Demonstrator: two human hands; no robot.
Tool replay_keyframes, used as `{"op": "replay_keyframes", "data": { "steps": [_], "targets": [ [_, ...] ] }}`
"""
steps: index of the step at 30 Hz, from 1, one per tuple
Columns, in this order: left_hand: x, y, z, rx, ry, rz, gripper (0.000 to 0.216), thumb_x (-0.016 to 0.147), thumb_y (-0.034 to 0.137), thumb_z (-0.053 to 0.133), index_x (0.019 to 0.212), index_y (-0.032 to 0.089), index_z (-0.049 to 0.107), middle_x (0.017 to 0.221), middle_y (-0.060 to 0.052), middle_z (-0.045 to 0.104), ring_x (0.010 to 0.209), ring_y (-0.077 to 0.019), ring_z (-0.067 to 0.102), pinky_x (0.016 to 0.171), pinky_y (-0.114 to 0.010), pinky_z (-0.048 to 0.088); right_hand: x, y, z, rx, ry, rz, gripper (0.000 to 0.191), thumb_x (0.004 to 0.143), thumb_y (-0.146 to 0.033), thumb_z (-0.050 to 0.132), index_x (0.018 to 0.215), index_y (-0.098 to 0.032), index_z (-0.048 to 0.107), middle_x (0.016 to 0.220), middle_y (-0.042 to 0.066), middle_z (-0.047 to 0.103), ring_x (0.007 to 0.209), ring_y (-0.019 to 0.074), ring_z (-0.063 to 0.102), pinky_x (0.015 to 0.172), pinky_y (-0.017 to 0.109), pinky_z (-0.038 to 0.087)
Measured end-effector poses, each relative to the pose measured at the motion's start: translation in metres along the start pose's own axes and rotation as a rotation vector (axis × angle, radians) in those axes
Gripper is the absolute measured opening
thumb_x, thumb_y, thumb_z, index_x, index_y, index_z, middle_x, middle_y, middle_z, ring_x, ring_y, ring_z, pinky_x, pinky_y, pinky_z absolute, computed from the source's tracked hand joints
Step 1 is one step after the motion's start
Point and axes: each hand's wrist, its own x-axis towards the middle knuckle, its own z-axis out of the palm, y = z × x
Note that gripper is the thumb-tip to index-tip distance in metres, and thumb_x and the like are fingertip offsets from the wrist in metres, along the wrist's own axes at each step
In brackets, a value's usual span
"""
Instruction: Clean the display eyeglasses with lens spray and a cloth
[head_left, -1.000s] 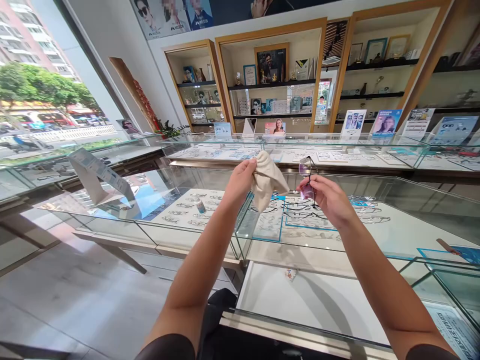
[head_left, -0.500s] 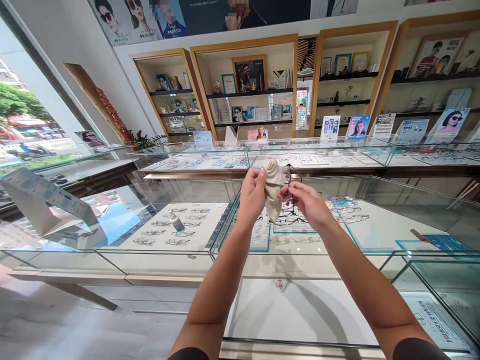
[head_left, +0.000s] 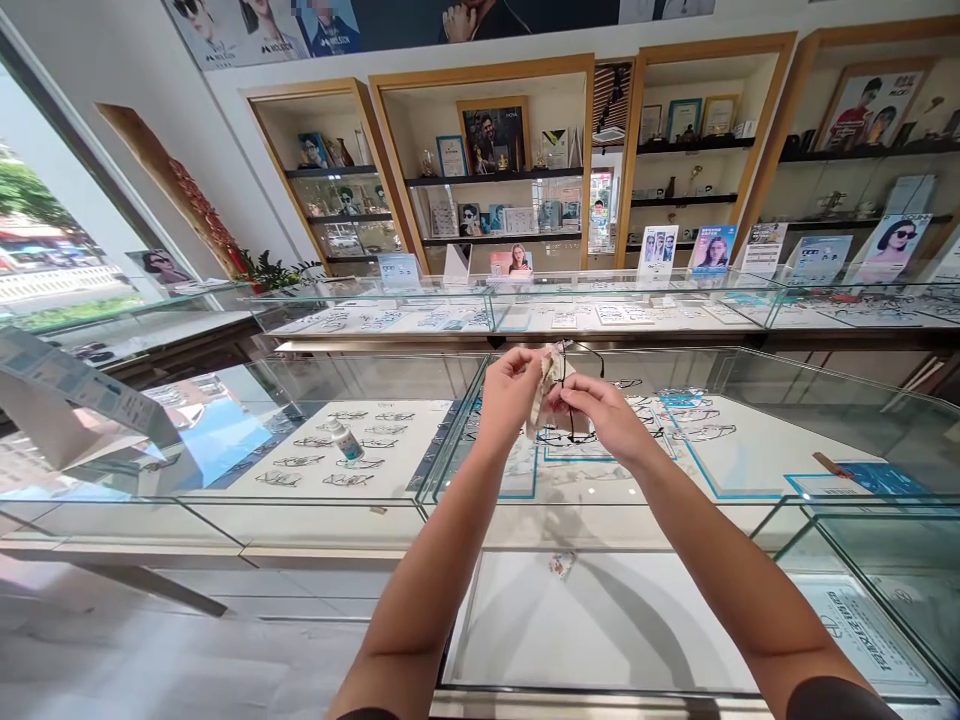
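Above the glass showcase, my left hand (head_left: 511,388) is closed on a beige cleaning cloth (head_left: 537,402), pinching it between thumb and fingers. My right hand (head_left: 600,405) grips a pair of dark-framed eyeglasses (head_left: 602,362) with thumb and fingers together. The cloth lies against the glasses between the two hands. Much of the frame and its lenses are hidden by the fingers and cloth. Left of my arms, a small spray bottle (head_left: 346,443) with a white top stands on the glass counter.
The glass showcase (head_left: 420,503) holds rows of eyeglasses on white trays. A white display stand (head_left: 82,395) rises at the left. A second showcase (head_left: 375,318) runs behind, with upright cards (head_left: 659,253) on it. A small patterned item (head_left: 561,565) lies nearer me.
The cloth no longer hangs long from my left hand; it is now bunched against the glasses. Both hands are slightly lower in view, and the camera view has shifted a little.
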Motion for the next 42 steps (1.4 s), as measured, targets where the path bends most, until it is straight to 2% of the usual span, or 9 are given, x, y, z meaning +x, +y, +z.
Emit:
{"op": "replay_keyframes", "data": {
  "steps": [5, 7, 11, 15, 21, 24, 28, 35, 42],
  "targets": [
    [0.000, -0.002, -0.001, -0.192, -0.093, -0.189, 0.060, 0.065, 0.055, 0.098, 0.098, 0.019, 0.063, 0.071, 0.004, 0.067, 0.053, -0.0089, 0.055, 0.054, -0.023, 0.045, -0.002, 0.001, 0.000, -0.024, -0.056, -0.017, 0.025, 0.097, -0.044, 0.065, 0.089, -0.023, 0.075, 0.094, 0.004, 0.073, 0.095, 0.0209, 0.065, 0.087, 0.036, 0.048],
    [-0.002, 0.001, -0.001, -0.192, -0.202, -0.259, 0.060, 0.069, 0.061, 0.094, 0.098, 0.019, 0.064, 0.065, 0.004, 0.065, 0.048, -0.0104, 0.054, 0.050, -0.024, 0.045, -0.003, -0.001, -0.002, -0.023, -0.072, -0.027, 0.025, 0.097, -0.045, 0.065, 0.089, -0.023, 0.074, 0.094, 0.004, 0.072, 0.094, 0.0209, 0.065, 0.088, 0.036, 0.048],
    [-0.006, 0.008, -0.003, -0.174, -0.400, -0.264, 0.054, 0.080, 0.068, 0.084, 0.084, 0.019, 0.062, 0.055, 0.003, 0.059, 0.051, -0.0130, 0.059, 0.053, -0.025, 0.047, -0.003, -0.002, -0.005, -0.033, -0.096, -0.074, 0.027, 0.096, -0.047, 0.066, 0.086, -0.023, 0.074, 0.093, 0.004, 0.072, 0.090, 0.0208, 0.063, 0.089, 0.038, 0.049],
    [-0.009, 0.011, -0.001, -0.249, -0.470, -0.242, 0.052, 0.083, 0.065, 0.084, 0.085, 0.020, 0.058, 0.053, 0.005, 0.053, 0.050, -0.0121, 0.054, 0.053, -0.024, 0.047, -0.003, -0.002, -0.006, 0.002, -0.122, -0.086, 0.026, 0.097, -0.047, 0.068, 0.087, -0.025, 0.077, 0.092, 0.004, 0.070, 0.088, 0.0215, 0.062, 0.088, 0.039, 0.050],
    [-0.014, 0.009, 0.009, -0.341, -0.352, -0.230, 0.047, 0.081, 0.058, 0.088, 0.091, 0.021, 0.061, 0.054, 0.009, 0.042, 0.046, -0.0076, 0.038, 0.046, -0.021, 0.040, -0.003, 0.001, -0.002, 0.077, -0.090, -0.107, 0.030, 0.099, -0.053, 0.068, 0.093, -0.026, 0.081, 0.097, 0.005, 0.074, 0.091, 0.0238, 0.064, 0.090, 0.040, 0.052],
    [-0.016, 0.009, 0.013, -0.355, -0.301, -0.242, 0.048, 0.079, 0.057, 0.090, 0.091, 0.021, 0.061, 0.054, 0.010, 0.039, 0.046, -0.0069, 0.037, 0.046, -0.020, 0.039, -0.002, 0.005, 0.000, 0.060, -0.053, -0.119, 0.035, 0.096, -0.060, 0.069, 0.092, -0.027, 0.081, 0.097, 0.006, 0.074, 0.091, 0.0252, 0.065, 0.091, 0.042, 0.053],
    [-0.020, 0.013, 0.013, -0.306, -0.303, -0.254, 0.049, 0.078, 0.057, 0.090, 0.092, 0.021, 0.059, 0.054, 0.010, 0.043, 0.045, -0.0074, 0.043, 0.046, -0.021, 0.042, -0.001, 0.007, -0.002, 0.037, -0.042, -0.100, 0.039, 0.092, -0.065, 0.071, 0.088, -0.028, 0.080, 0.097, 0.007, 0.073, 0.092, 0.0261, 0.064, 0.092, 0.043, 0.053],
    [-0.021, 0.023, 0.005, -0.233, -0.411, -0.209, 0.046, 0.080, 0.054, 0.090, 0.088, 0.019, 0.061, 0.054, 0.005, 0.057, 0.047, -0.0092, 0.050, 0.047, -0.022, 0.045, -0.001, 0.005, -0.009, 0.085, -0.150, -0.063, 0.038, 0.093, -0.060, 0.073, 0.085, -0.025, 0.082, 0.090, 0.006, 0.073, 0.087, 0.0241, 0.065, 0.090, 0.042, 0.052],
    [-0.027, 0.022, 0.011, -0.202, -0.296, -0.087, 0.044, 0.084, 0.059, 0.084, 0.086, 0.020, 0.064, 0.049, 0.004, 0.058, 0.041, -0.0112, 0.050, 0.046, -0.025, 0.045, -0.003, 0.002, -0.010, 0.080, -0.171, -0.056, 0.038, 0.092, -0.059, 0.075, 0.084, -0.022, 0.081, 0.087, 0.006, 0.074, 0.088, 0.0237, 0.066, 0.091, 0.043, 0.052]
  ]
}}
